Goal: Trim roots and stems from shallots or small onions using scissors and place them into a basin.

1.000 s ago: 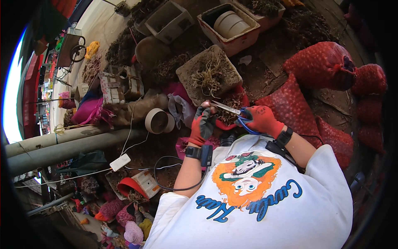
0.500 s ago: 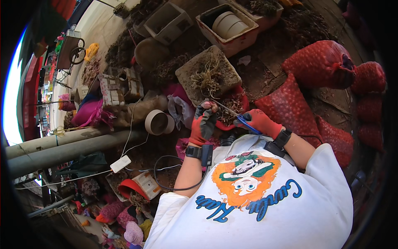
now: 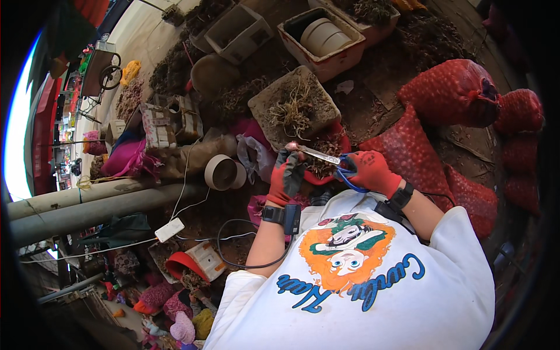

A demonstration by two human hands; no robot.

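Observation:
A small pinkish garlic bulb (image 3: pixel 291 146) is pinched at the fingertips of my left hand (image 3: pixel 286 178), which wears a red glove with dark palm and fingers. My right hand (image 3: pixel 374 172), in a red glove, is closed round the blue handles of a pair of scissors (image 3: pixel 319 154). Their metal blades point left, with the tips right beside the bulb; whether they touch it cannot be made out. Just beyond both hands stands a dirty foam box (image 3: pixel 263 109), with dry stalks and roots (image 3: pixel 291 114) heaped on top.
Red mesh sacks (image 3: pixel 446 90) full of bulbs stand at the right. Foam boxes (image 3: pixel 321 55) line the far side. To the left lie a white round tub (image 3: pixel 221 172), thick pipes (image 3: pixel 105 213) and a white power strip (image 3: pixel 170 231). A black cable (image 3: pixel 224 256) loops by my left forearm.
The scissors have turned, showing the blades' broad side, with their tips by the bulb. My right hand has shifted slightly and rolled; my left hand stays nearly in place, still pinching the bulb.

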